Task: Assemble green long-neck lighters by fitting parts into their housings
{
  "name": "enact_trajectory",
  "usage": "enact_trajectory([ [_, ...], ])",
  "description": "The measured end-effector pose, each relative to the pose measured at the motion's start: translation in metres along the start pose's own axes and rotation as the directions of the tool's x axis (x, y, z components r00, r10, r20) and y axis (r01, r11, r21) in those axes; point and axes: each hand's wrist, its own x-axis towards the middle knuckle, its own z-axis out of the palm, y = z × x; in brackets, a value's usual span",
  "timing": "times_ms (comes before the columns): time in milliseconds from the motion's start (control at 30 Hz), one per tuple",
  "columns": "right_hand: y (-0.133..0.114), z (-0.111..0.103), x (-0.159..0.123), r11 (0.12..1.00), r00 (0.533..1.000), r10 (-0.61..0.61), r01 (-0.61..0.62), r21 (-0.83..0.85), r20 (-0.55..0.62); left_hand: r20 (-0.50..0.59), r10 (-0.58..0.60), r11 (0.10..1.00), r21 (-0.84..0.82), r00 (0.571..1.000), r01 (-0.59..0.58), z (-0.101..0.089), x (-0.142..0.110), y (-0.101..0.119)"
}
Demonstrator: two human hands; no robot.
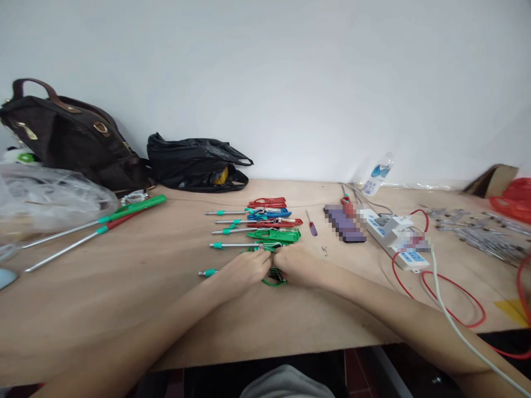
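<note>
My left hand [249, 266] and my right hand [296, 265] meet over the nearest piece in a row of small rod tools. Both have bent, closed fingers. This piece has a short metal rod with a teal collar [211, 273] left of my left hand, and a green plastic handle [272, 283] with thin dark wires showing between the hands. My fingers cover the exact points of contact. Behind them lie an open green handle shell [271, 236], a red handle [271, 223], a blue handle [274, 213] and a far red handle [267, 202], several with rods and exposed wires.
A small screwdriver [312, 225], a phone [345, 223] and tiny screws [324, 251] lie rightward. Farther right are a power strip [379, 233], red cable [456, 283] and metal parts [485, 240]. Two long rod tools [133, 207], bags [194, 164] and a bottle [377, 176] stand around.
</note>
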Motion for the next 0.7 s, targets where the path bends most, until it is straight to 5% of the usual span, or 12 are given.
enact_trajectory([
  [333, 0.007, 0.021, -0.013, 0.984, 0.983, 0.061, -0.030, 0.175, -0.171, 0.006, -0.003, 0.998, 0.065, 1.000, 0.003, 0.002, 0.001, 0.002],
  [500, 0.002, 0.037, -0.018, 0.959, 0.926, 0.161, -0.065, 0.275, -0.342, 0.040, -0.024, 0.996, 0.085, 0.999, 0.020, -0.001, -0.001, 0.005],
  [700, -0.003, 0.047, -0.019, 0.957, 0.862, 0.190, -0.057, 0.283, -0.470, -0.053, -0.039, 0.994, 0.099, 0.998, 0.044, -0.001, 0.001, 0.010],
])
